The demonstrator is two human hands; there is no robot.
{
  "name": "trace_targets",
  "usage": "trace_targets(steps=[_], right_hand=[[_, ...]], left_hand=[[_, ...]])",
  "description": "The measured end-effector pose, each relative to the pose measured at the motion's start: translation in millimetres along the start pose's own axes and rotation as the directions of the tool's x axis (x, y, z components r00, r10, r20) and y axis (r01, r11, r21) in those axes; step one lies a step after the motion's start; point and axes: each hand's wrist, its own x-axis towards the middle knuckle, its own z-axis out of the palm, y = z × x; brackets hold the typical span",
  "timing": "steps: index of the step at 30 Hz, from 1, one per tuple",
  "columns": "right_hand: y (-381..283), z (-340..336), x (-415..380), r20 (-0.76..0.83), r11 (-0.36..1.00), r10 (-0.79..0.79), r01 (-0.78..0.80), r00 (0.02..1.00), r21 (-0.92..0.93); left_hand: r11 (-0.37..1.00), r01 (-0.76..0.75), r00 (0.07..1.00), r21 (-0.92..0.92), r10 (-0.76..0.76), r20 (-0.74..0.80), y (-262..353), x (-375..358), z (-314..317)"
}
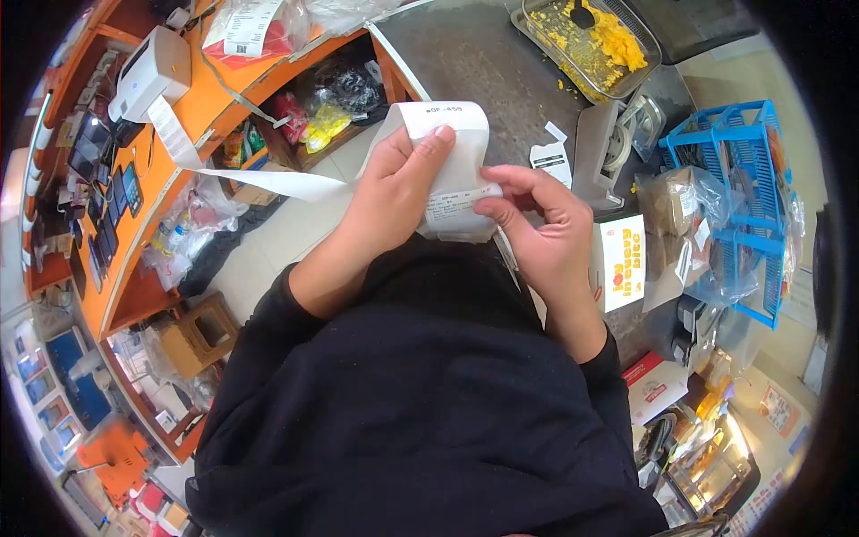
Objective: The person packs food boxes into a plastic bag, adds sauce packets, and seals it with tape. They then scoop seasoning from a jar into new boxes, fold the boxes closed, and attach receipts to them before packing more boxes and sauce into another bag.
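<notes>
A long printed paper receipt (465, 157) is held in front of my body, its upper end curled over. My left hand (394, 192) is closed on it, with the thumb pressed over the printed side. My right hand (550, 228) pinches the receipt's right edge lower down, between thumb and fingers. From behind my left hand, a white paper strip (277, 183) runs left toward the white printer (161, 72) on the orange counter. Small print shows on the lower part, mostly too fine to read.
Several phones (130, 186) lie on the orange counter (201, 112). On the dark worktop (456, 63) stands a metal tray (514, 18) with yellow food. A blue plastic rack (747, 233), plastic bags (684, 215) and a white printed carton (622, 264) are at right.
</notes>
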Motion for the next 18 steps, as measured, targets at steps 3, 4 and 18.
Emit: trace_targets(steps=[3,4,18], right_hand=[[0,-2,-2,-0.013,0.998,0.033,-0.032,0.999,0.056],[0,-3,-4,-0.025,0.995,0.050,-0.047,0.998,0.088],[14,-28,-23,-0.088,0.966,0.164,-0.141,0.983,0.218]], left_hand=[[0.997,0.001,1.000,0.074,-0.003,0.024,1,-1,6],[0.995,0.005,0.999,0.095,-0.008,0.032,1,-1,9],[0.979,0.158,0.981,0.129,-0.170,0.093,-14,9,34]])
